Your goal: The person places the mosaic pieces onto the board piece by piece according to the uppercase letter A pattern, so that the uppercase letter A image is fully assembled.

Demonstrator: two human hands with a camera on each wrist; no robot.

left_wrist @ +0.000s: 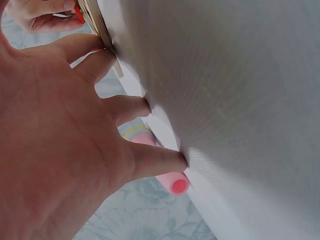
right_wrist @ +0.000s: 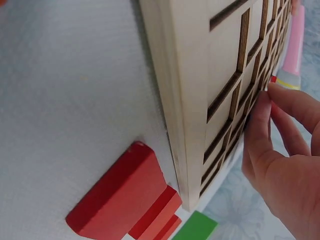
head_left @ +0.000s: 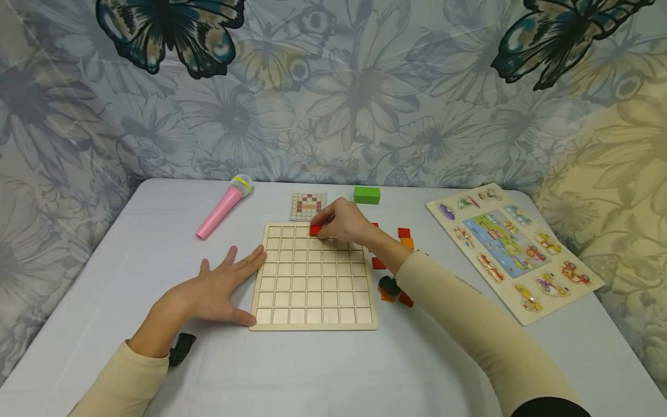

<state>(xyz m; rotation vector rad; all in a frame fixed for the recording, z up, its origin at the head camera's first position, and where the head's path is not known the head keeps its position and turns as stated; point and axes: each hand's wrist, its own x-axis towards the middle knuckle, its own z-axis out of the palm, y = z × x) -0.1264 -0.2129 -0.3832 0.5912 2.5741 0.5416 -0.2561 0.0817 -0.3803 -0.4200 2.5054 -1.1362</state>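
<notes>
At the left, my left hand has its fingers straight and spread wide, and it has hold of nothing. Two fingertips and the thumb touch the left edge of the wooden board, while the other two fingertips rest on the white cloth. Farther from me than this hand lies a pink microphone, placed slantwise, its grey head pointing away from me.

The wooden board, divided into many small squares, lies flat before me. Just beyond its far edge there is a small card, which shows a pattern of coloured squares. At the far row of the board is the red piece; my right hand pinches it between thumb and fingers, with only the piece's width between them (whether it sits fully down in its square, I cannot tell). Beyond this hand is a green block. Near the board's right edge lie other red pieces and orange pieces, loose, some partly hidden by my right arm. Farthest right lies a puzzle board, turned at an angle, well apart from both hands.
</notes>
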